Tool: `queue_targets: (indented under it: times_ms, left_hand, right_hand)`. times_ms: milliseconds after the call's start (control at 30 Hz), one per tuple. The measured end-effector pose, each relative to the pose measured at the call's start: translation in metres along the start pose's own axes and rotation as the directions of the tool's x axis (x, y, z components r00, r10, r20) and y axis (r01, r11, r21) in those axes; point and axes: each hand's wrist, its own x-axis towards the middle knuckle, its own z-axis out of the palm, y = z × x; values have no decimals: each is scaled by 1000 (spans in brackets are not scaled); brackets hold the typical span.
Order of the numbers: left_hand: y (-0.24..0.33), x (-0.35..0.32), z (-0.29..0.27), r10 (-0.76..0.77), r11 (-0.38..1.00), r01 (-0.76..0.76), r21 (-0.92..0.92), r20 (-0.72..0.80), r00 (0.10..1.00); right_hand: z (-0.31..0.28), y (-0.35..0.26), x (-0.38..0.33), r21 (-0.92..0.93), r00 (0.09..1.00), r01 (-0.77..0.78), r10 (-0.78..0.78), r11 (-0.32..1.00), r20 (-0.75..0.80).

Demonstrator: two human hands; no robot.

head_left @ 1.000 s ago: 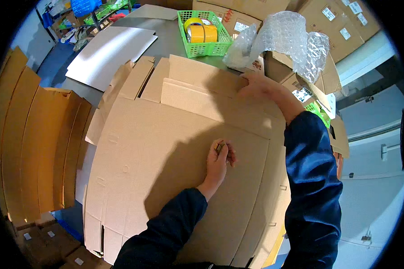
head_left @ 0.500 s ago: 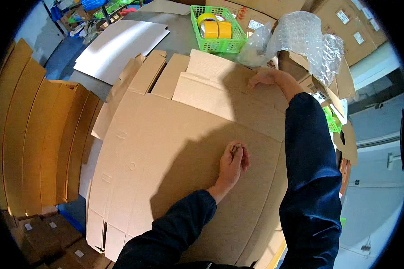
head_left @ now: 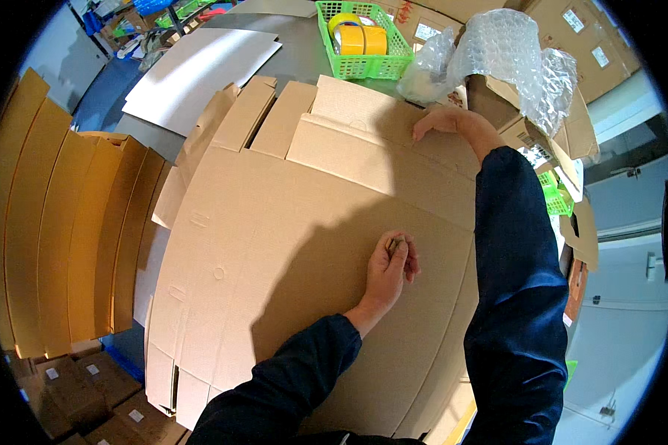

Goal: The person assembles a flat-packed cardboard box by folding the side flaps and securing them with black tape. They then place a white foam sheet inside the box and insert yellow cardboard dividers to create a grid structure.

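Observation:
A large flat sheet of brown cardboard (head_left: pixel 223 297), creased and with flaps at its far side, lies in front of me. My left hand (head_left: pixel 391 268) is over its middle, fingers curled and thumb folded in; a small dark thing shows between the fingertips, too little of it to name. Farther off, by the sheet's far right flap (head_left: pixel 375 148), is my right hand (head_left: pixel 451 124). Its fingers reach left, loosely bent over the cardboard in shadow, and no held thing is visible. Whether those fingertips press on the sheet is unclear.
A green basket (head_left: pixel 369 68) with yellow tape rolls (head_left: pixel 364 40) stands at the far edge. Bubble wrap (head_left: pixel 495 48) spills over an open carton (head_left: pixel 490 101) at the far right. White sheets (head_left: pixel 200 74) lie far left; tall folded cardboard (head_left: pixel 89 237) stands left, above several cartons (head_left: pixel 67 389).
The view has shifted slightly. Both hands keep nearly the same pose and place over the cardboard, and nothing is visibly taken up or let go.

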Motion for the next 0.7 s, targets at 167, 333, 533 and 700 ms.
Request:
queue_targets:
  times_ms: [167, 333, 533, 700]
  left_hand:
    - [-1, 1, -5, 8, 999, -9, -35, -16, 1000]
    - [2, 1, 0, -22, 1000, 21, -19, -32, 999]
    - [6, 1, -3, -31, 998, 29, -54, -29, 999]
    - [2, 1, -3, -10, 999, 9, -40, -15, 1000]
  right_hand:
    - [1, -58, -1, -188, 956, -289, 293, 939, -5]
    - [3, -56, -14, -219, 961, -247, 209, 944, -181]
    - [2, -105, -46, -378, 960, -281, 260, 882, -107]
    - [3, -143, -68, -278, 952, -300, 306, 912, -22]
